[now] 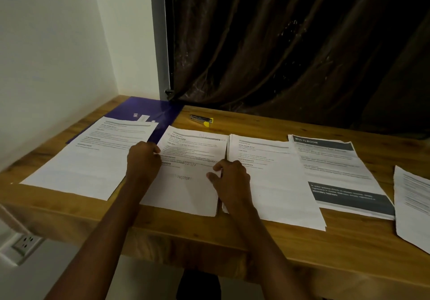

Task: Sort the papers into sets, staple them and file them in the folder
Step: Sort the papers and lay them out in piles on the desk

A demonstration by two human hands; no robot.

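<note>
Several sets of printed papers lie in a row on the wooden desk (256, 237). The middle set (186, 192) lies between my hands. My left hand (144, 157) grips its left edge with curled fingers. My right hand (229, 176) pinches its right edge. A leftmost sheet (88, 160) partly covers a purple folder (144, 110) at the back left. Behind the middle set lies a silver and yellow stapler (202, 120). To the right are another white set (272, 183), a set headed with a dark banner (335, 167), and a sheet at the right edge (411, 206).
A dark brown curtain (290, 50) hangs behind the desk, with a white wall (58, 55) at the left. A wall socket (26, 244) sits below the desk's left end. Bare wood shows along the desk's front edge and behind the right sets.
</note>
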